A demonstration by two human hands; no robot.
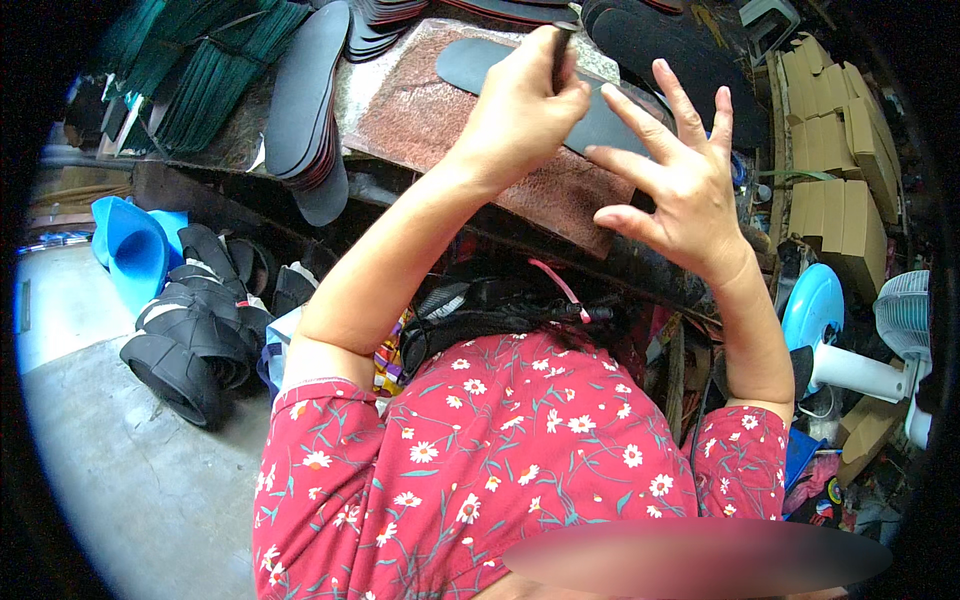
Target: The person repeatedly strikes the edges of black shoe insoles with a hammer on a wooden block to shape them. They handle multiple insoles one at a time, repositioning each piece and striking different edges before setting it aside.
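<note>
My left hand (530,110) is closed, with a short dark narrow piece (563,45) sticking up out of the fist; its kind I cannot make out. Beside it my right hand (680,180) is raised with its fingers spread and nothing in them. Under both hands, a dark grey shoe sole (468,65) lies on a reddish-brown work board (400,110); its middle is hidden behind my left hand. Left of the board, a stack of similar dark soles (305,100) hangs over the bench edge.
More black soles (375,30) are stacked at the back, near bundled dark green sheets (215,90). Black curved pieces (190,330) and a blue plastic item (130,250) are on the left. Cardboard boxes (835,215) and a blue-and-white fan (815,305) stand on the right.
</note>
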